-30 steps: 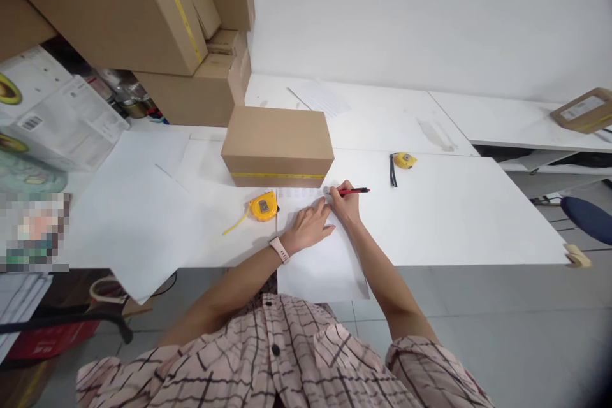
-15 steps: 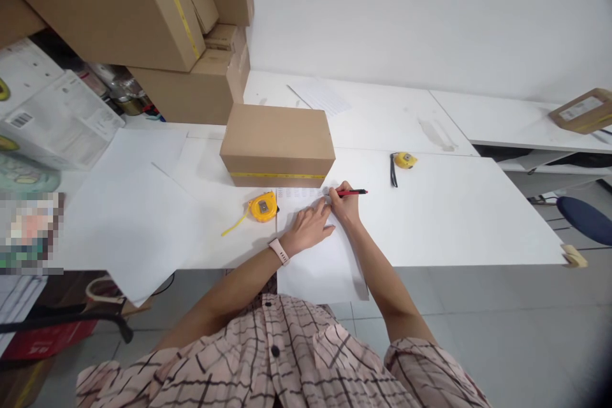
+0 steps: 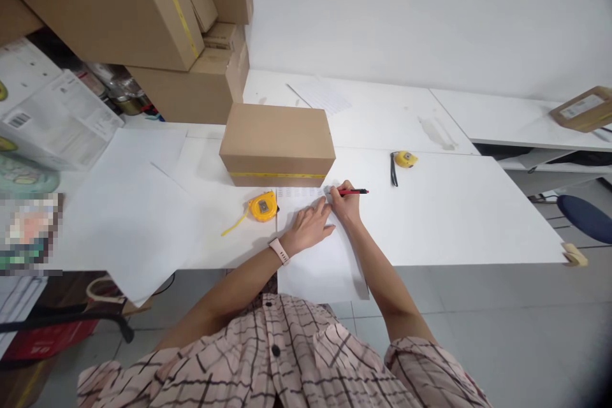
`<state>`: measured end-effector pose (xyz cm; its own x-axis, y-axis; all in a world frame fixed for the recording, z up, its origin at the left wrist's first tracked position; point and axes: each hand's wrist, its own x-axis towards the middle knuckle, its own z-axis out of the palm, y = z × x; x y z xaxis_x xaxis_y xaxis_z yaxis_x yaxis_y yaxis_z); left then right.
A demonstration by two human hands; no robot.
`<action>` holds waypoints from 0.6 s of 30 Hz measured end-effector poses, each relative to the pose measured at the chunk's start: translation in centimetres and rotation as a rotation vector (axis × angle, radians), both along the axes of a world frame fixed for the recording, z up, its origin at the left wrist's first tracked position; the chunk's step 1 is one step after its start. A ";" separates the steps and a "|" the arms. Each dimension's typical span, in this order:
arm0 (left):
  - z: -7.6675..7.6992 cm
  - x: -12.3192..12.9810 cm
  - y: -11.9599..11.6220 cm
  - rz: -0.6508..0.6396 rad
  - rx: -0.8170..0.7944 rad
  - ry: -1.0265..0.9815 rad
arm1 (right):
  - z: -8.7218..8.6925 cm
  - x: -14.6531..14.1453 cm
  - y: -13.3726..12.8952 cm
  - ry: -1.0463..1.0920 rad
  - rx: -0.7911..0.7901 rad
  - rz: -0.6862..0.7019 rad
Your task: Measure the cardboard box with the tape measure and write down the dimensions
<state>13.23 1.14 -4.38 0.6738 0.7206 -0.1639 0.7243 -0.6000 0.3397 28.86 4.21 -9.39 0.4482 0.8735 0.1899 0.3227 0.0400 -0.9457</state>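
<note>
- Frame centre: right hand clamped on slim red-and-black pen, barely shifted.
- Left hand, thumb apart, unmoved on white printed paper sheet; we judge writing ongoing.

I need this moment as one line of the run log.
left hand: rests on paper | right hand: holds red pen over paper | nearby: orange tape measure, cardboard box | farther right: yellow tape measure

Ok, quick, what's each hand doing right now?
Left hand: open, resting on the paper, holding nothing that shows.
Right hand: closed around the red pen, against the paper.
</note>
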 end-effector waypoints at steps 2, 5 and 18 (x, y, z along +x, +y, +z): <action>0.0 0.0 0.0 -0.004 0.006 -0.005 | 0.1 0.0 0.0 0.007 -0.008 0.003; 0.0 0.0 0.0 -0.011 0.025 -0.013 | 0.2 -0.1 -0.1 0.026 -0.015 0.006; 0.1 0.0 0.0 0.000 0.002 -0.008 | 0.3 0.0 0.0 0.015 -0.012 -0.007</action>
<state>13.20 1.11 -4.32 0.6751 0.7207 -0.1574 0.7215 -0.6007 0.3443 28.89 4.16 -9.08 0.4573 0.8724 0.1724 0.3083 0.0263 -0.9509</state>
